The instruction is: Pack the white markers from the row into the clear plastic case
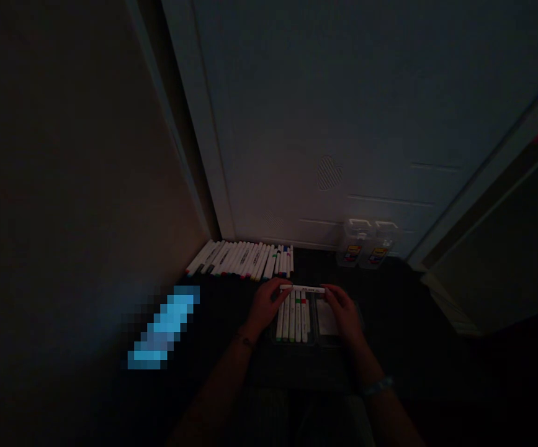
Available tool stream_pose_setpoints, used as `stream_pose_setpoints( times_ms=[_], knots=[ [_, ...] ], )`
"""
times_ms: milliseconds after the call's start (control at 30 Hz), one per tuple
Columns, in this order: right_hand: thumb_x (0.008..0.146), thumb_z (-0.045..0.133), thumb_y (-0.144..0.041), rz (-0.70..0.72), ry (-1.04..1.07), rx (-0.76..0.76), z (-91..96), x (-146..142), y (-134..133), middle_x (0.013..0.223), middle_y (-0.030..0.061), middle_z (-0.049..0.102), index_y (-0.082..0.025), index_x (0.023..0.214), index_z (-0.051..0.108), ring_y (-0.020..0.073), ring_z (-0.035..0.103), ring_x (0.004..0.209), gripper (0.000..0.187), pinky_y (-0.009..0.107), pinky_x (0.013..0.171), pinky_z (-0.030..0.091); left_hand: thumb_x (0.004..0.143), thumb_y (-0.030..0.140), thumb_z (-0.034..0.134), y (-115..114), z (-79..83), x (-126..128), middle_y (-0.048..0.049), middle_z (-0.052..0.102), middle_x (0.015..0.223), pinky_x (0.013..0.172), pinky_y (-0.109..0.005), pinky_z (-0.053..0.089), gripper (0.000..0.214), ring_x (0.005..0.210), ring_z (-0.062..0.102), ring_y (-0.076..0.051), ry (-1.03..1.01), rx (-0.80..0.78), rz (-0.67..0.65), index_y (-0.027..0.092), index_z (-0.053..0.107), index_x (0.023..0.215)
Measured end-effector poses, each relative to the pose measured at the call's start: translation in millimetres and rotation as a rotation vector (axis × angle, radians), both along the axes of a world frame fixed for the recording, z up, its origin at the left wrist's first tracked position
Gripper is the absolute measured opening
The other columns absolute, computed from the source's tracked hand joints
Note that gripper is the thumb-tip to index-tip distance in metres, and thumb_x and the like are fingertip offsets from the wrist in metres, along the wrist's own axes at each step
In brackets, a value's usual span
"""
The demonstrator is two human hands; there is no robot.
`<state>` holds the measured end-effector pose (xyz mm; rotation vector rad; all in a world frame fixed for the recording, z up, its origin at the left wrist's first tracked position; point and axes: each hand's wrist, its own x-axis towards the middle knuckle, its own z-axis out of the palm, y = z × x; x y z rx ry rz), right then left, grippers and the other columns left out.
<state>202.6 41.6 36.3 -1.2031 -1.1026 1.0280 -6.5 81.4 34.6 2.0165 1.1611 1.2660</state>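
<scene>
Two bare hands are showing in my head view, both in dim light. With the left hand [266, 305] I am pinching one end of a white marker [308, 288], thumb and fingers nearly closed around it. With the right hand [344, 310] I am gripping its other end the same way, so it is bridging the gap between them, over the far edge of an open clear case [316, 341]. Several capped pens [291, 320] are lying side by side in the case's left half, just beside the left hand; two are showing green and red bands. A pale insert [327, 320] is lying in the other half, partly behind the right hand. Beyond the left hand and to its left, a long row of markers [236, 259] is resting on the dark surface [403, 323]. Beyond the right hand, two clear containers [356, 239] are standing upright near a pale panel [269, 124]. Well left of the left hand, a blue patch [169, 323] is glowing, too pixelated to identify.
</scene>
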Motion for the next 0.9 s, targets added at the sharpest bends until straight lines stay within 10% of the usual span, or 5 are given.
stream_pose_setpoints(
  times_ms=[900],
  knots=[
    [0.074, 0.059, -0.053, -0.047, -0.031, -0.025, 0.2, 0.3, 1.0, 0.089, 0.0038, 0.067, -0.023, 0.093, 0.067, 0.0229, 0.059, 0.086, 0.037, 0.031, 0.075, 0.045, 0.085, 0.035, 0.050, 0.7, -0.9, -1.6, -0.0035, 0.065, 0.090, 0.076, -0.028, 0.046, 0.021, 0.085, 0.059, -0.017, 0.018, -0.018, -0.008, 0.019, 0.063, 0.091]
  ],
)
